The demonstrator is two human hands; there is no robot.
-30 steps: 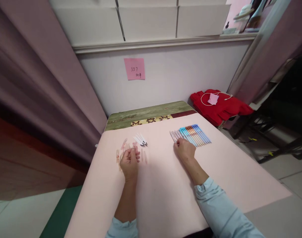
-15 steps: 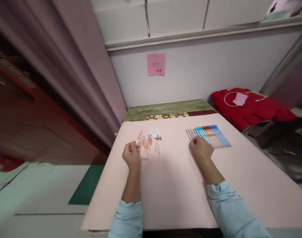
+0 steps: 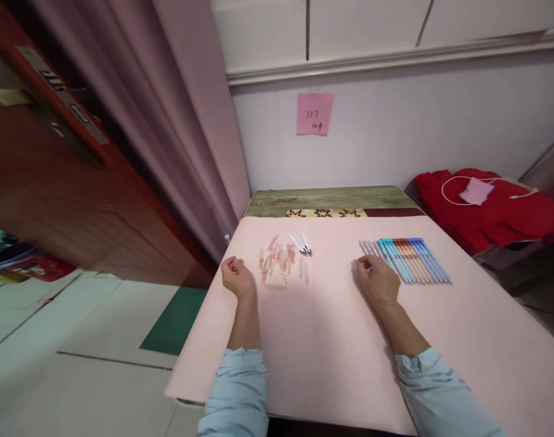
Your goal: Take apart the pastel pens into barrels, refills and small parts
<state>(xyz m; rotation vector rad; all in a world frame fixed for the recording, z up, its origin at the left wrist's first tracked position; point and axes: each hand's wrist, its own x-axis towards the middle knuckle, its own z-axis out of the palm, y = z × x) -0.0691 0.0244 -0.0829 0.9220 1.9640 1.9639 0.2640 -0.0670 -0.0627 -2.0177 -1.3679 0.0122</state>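
My left hand (image 3: 237, 278) is closed just above the left side of the table, fingers curled; whatever is in it, if anything, is hidden. To its right lies a loose cluster of pinkish, clear pen barrels (image 3: 280, 258), with white ink refills (image 3: 299, 241) with dark ends fanned out behind. Two pale slender pieces (image 3: 304, 272) lie apart from the cluster. My right hand (image 3: 377, 279) rests with bent fingers at the near end of the grey pens (image 3: 370, 247); its fingertips are partly hidden. Light blue pens (image 3: 397, 261), brown-orange pens (image 3: 411, 261) and darker blue pens (image 3: 430, 261) continue that row.
Pale pink paper (image 3: 322, 352) covers most of the table, with a green patterned strip (image 3: 326, 197) at the back. A pink note (image 3: 315, 114) is on the wall. Red cloth (image 3: 499, 218) with a white cable lies beyond the right edge; a reddish door (image 3: 135, 224) stands left.
The view has turned a little left. My left hand has drawn back left from the barrel cluster. My right hand stays by the row, its fingertips slightly nearer me than the grey pens.
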